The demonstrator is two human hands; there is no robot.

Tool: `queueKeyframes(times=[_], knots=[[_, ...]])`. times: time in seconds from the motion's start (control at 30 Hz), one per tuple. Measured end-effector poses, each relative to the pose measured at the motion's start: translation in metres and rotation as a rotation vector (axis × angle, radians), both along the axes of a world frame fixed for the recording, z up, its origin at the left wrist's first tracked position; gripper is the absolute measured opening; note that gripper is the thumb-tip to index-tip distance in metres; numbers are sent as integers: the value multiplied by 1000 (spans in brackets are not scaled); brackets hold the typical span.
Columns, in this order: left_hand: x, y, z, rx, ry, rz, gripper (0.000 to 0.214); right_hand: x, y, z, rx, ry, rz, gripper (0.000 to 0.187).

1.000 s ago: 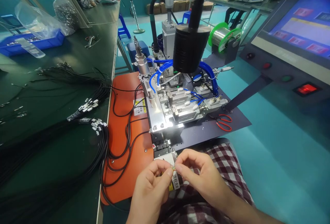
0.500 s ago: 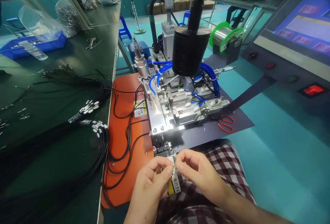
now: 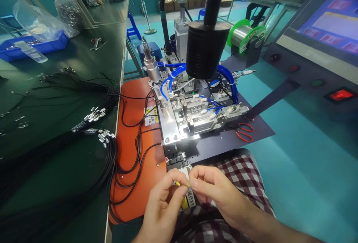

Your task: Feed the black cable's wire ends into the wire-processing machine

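Note:
My left hand (image 3: pixel 169 194) and my right hand (image 3: pixel 212 190) meet fingertip to fingertip over my lap, just in front of the machine (image 3: pixel 195 112). Both are closed in a pinch, thumb against forefinger. Whatever sits between the fingertips is too small and too covered to name. Beneath them shows a white and yellow label (image 3: pixel 190 197) with black characters. A dark cable seems to run across the checked cloth below my hands, but its end is hidden.
Black cables (image 3: pixel 112 161) with metal-tipped ends hang over the left table's edge and cross the orange board (image 3: pixel 131 194). Red-handled pliers (image 3: pixel 244 133) lie on the dark plate to the right. Behind them stand a wire spool (image 3: pixel 242 36) and a control panel (image 3: pixel 316 71).
My fingertips have drawn closer together, and the left fingers have curled a little. A tiny yellow-green bit seen between them before is now covered. The view has shifted slightly.

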State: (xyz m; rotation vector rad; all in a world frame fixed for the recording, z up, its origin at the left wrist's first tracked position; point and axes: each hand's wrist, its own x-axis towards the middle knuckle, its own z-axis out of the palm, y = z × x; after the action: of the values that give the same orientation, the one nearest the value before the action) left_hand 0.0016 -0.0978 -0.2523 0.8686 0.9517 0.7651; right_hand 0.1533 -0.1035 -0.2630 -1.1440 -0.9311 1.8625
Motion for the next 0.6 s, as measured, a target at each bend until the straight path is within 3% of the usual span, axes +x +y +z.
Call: queueKeyframes(times=[0.1, 0.2, 0.33, 0.43, 0.53, 0.6], knots=[[-2, 6, 6, -172, -74, -82, 26, 1, -1, 4, 36, -74, -25, 20], [-6, 11, 10, -123, 119, -56, 22, 4, 9, 7, 67, -132, -83, 18], [-14, 16, 1, 346, 549, 18, 8, 8, 31, -2, 98, -183, -112, 18], [-22, 24, -11, 796, 810, -48, 12, 7, 42, -16, 88, -162, -100, 19], [-29, 35, -18, 1192, 932, -145, 21, 5, 48, -28, 84, -147, -100, 20], [-33, 42, -20, 1371, 964, -184, 25, 5, 49, -33, 85, -147, -102, 20]])
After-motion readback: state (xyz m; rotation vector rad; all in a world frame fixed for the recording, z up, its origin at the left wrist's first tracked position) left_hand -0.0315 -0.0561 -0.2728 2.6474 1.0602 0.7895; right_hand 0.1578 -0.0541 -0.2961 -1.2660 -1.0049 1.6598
